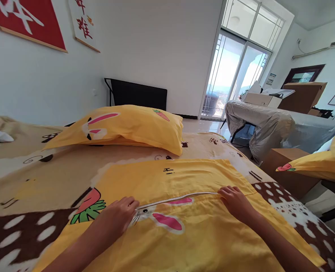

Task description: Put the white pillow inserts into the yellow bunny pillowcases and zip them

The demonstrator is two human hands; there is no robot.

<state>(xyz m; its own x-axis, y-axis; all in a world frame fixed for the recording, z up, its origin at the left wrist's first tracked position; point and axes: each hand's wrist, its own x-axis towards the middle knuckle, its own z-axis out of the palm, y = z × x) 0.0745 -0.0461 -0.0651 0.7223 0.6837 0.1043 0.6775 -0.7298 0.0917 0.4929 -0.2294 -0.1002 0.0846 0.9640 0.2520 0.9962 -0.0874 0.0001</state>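
A yellow pillowcase (pixel 213 234) with a rabbit face, a carrot and "Hi" printed on it lies flat across the bed in front of me. Its opening runs sideways between my hands as a narrow pale slit. My left hand (pixel 123 211) has its fingers closed on the edge at the left end of that slit, beside the rabbit's eye. At the right end, my right hand (pixel 235 202) pinches the same edge. Beyond the pillowcase rests a plump pillow (pixel 136 122) in a matching yellow cover.
The bed wears a beige and brown patterned blanket (pixel 71 166). A black chair back (pixel 139 92) stands behind it. On the right are another yellow pillow (pixel 320 162), a cardboard box (pixel 283 162) and a plastic-covered table (pixel 269 117) bearing boxes.
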